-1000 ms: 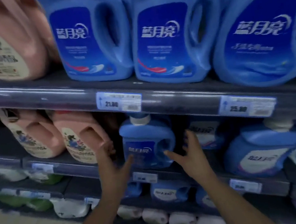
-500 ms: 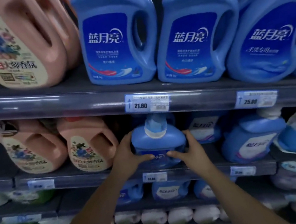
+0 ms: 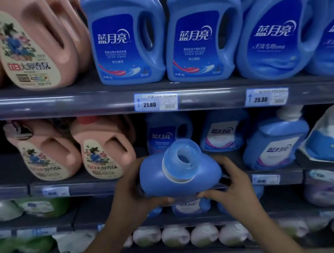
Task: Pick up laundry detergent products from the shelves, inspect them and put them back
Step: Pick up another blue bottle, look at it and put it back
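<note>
Both my hands grip the blue detergent bottle (image 3: 178, 173), left hand (image 3: 132, 199) & right hand (image 3: 235, 190) on its sides, cap tilted toward me, just off the middle shelf (image 3: 73, 188) front edge.

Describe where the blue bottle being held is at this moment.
In the head view, the blue bottle is low centre, gripped between the left hand and right hand, in front of the middle shelf, just right of a pink jug.

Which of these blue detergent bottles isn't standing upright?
The small blue bottle gripped between the left hand and right hand, tipped cap-first toward the camera; the others stand on shelves.
</note>
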Tool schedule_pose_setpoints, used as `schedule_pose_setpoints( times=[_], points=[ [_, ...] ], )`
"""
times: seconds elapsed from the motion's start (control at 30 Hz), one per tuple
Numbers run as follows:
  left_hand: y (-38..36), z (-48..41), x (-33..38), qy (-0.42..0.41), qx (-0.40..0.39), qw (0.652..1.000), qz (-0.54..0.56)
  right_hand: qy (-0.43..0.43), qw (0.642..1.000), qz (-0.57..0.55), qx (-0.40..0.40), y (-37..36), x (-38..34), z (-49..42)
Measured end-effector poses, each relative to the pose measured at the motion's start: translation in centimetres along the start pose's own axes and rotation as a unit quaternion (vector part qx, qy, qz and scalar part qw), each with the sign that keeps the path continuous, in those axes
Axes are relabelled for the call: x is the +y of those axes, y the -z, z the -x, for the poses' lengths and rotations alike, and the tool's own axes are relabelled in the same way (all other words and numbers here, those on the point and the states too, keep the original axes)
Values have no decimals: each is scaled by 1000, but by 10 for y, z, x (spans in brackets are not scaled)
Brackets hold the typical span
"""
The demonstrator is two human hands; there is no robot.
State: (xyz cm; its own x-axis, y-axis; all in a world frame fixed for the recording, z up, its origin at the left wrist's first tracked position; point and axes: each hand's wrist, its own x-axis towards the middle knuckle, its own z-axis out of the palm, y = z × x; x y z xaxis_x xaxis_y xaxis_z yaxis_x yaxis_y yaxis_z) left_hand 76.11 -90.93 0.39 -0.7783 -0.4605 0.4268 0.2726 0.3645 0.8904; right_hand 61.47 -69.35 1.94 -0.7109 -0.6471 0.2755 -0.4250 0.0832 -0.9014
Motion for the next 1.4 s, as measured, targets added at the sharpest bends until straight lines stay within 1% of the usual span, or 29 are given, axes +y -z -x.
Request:
schedule_pose_setpoints(
  times=[0.3,0.4,0.57,0.63,0.77,0.83,0.97,1.03,1.17,1.3,1.4],
  points=[
    [-22,38,41,-10,39,999,-7,21,999,-30,5,32,-25,44],
    [-30,42,52,16,49,998,30,32,999,-41,-1,39,-32,49],
    [-38,56,59,75,66,993,63,43,997,-52,-43,48,-40,50],
    [-42,62,61,85,78,991,72,47,996,-48,-55,50,-44,47],
    [-48,64,66,102,84,987,93,21,997,-42,-59,55,-50,44],
    [-48,62,73,104,87,983,127,5,998,-46,-52,55,-53,43],
    [-43,58,85,111,104,971,183,-48,993,-105,-31,42,-57,39],
    [-36,58,89,110,102,971,184,-63,990,-120,-30,35,-65,35],
    [-20,61,92,108,86,974,180,-63,992,-102,-42,24,-86,23],
    [1,60,91,109,111,971,179,-78,986,-129,-65,5,-103,14],
    [22,55,97,100,120,972,176,-65,989,-112,-68,-10,-114,13]
  ],
)
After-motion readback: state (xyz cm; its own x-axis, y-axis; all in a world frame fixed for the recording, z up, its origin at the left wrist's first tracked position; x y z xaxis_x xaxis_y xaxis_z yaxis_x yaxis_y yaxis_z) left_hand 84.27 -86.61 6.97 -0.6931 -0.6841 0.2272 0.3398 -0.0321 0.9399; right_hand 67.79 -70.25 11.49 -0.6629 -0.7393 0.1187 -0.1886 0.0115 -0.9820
